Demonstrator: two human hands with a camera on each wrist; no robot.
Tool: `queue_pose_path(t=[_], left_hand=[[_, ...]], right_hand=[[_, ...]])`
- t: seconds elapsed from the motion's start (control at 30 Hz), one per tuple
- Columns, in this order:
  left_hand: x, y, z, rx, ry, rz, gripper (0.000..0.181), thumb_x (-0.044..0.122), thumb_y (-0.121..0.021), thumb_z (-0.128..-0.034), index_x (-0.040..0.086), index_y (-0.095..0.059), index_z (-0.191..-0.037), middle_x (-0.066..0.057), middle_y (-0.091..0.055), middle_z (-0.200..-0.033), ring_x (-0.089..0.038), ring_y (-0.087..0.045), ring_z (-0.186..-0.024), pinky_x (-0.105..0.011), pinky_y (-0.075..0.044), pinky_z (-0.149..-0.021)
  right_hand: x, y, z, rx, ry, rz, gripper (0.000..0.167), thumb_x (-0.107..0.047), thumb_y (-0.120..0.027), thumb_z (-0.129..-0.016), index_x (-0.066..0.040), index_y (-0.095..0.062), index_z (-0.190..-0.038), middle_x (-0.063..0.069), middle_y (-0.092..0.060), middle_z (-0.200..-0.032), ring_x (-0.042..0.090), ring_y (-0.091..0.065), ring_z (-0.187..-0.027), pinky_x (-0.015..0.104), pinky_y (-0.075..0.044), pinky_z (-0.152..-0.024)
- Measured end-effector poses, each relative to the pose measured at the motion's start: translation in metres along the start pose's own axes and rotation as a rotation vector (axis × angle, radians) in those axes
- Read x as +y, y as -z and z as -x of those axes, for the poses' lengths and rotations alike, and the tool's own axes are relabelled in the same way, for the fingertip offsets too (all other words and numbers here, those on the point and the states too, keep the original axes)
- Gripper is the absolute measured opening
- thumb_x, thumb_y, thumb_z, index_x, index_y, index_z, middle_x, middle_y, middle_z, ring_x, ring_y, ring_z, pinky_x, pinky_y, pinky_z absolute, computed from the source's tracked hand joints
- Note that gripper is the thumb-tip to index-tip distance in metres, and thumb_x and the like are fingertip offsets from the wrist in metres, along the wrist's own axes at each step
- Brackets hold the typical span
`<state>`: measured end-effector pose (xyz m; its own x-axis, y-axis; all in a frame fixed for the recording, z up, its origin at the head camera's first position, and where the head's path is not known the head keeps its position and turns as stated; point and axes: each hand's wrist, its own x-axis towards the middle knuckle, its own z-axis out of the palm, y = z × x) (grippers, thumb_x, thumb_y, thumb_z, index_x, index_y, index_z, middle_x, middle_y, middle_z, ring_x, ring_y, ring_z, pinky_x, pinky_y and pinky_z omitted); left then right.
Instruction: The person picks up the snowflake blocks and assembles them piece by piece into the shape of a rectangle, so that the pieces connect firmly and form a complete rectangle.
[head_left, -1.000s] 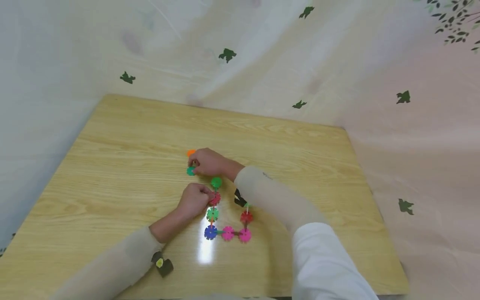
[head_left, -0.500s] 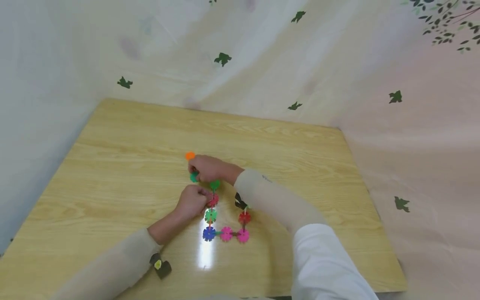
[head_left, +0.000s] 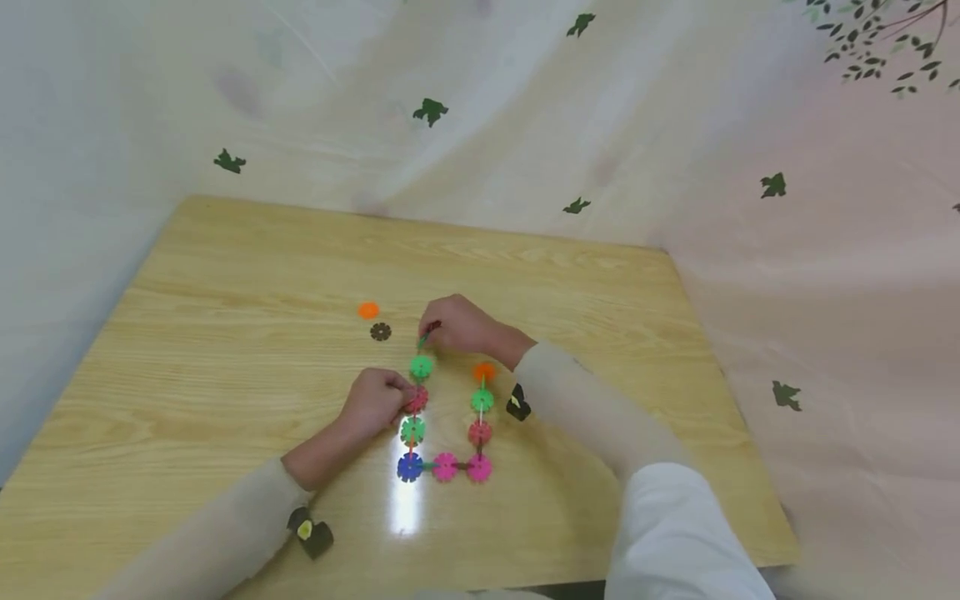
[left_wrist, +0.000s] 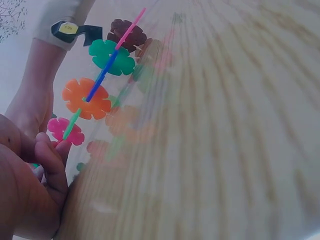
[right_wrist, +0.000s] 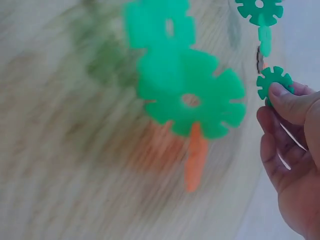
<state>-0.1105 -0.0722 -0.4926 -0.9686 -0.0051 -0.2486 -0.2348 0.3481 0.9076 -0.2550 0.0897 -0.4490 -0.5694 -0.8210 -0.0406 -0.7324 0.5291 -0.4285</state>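
Note:
A U-shaped chain of notched plastic snowflake discs lies on the table, with a blue disc (head_left: 409, 467) at its near left corner. My left hand (head_left: 375, 400) pinches the red snowflake disc (head_left: 417, 399) in the left column. Just beyond, a green disc (head_left: 421, 366) heads that column. My right hand (head_left: 461, 323) holds a green snowflake disc (right_wrist: 274, 84) between thumb and fingers, close above the column's far end. Whether it touches the chain I cannot tell. An orange disc (head_left: 484, 372) tops the right column, below my right wrist.
A loose orange disc (head_left: 368, 310) and a dark brown disc (head_left: 380, 332) lie on the table (head_left: 225, 333) left of my right hand. Patterned cloth (head_left: 510, 108) stands behind the table. Black straps with small labels cross both sleeves.
My right hand has moved right, from beside the loose discs to the far end of the left column, carrying the green disc. The brown disc is uncovered. My left hand stays on the red disc.

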Motion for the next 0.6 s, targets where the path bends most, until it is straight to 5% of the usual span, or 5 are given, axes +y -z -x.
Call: queue_pose_path(t=[0.3, 0.6], left_hand=[[0.002, 0.002, 0.000, -0.044, 0.048, 0.043, 0.012, 0.006, -0.070, -0.0913, -0.006, -0.072, -0.092, -0.008, -0.063, -0.059, -0.011, -0.054, -0.043, -0.022, -0.048, -0.041], [0.006, 0.018, -0.007, -0.093, 0.022, -0.081, 0.027, 0.020, -0.064, -0.0962, -0.004, -0.075, -0.091, -0.008, -0.067, -0.063, -0.015, -0.060, -0.049, -0.028, -0.056, -0.047]], right_hand=[[0.005, -0.004, 0.033, 0.025, -0.104, -0.077, 0.007, -0.015, -0.073, -0.095, -0.010, -0.077, -0.092, -0.003, -0.071, -0.083, 0.008, -0.060, -0.073, 0.020, -0.051, -0.069], [-0.006, -0.017, 0.049, 0.004, -0.141, -0.032, 0.008, -0.016, -0.072, -0.095, -0.011, -0.078, -0.096, -0.002, -0.071, -0.090, 0.009, -0.063, -0.081, 0.021, -0.053, -0.073]])
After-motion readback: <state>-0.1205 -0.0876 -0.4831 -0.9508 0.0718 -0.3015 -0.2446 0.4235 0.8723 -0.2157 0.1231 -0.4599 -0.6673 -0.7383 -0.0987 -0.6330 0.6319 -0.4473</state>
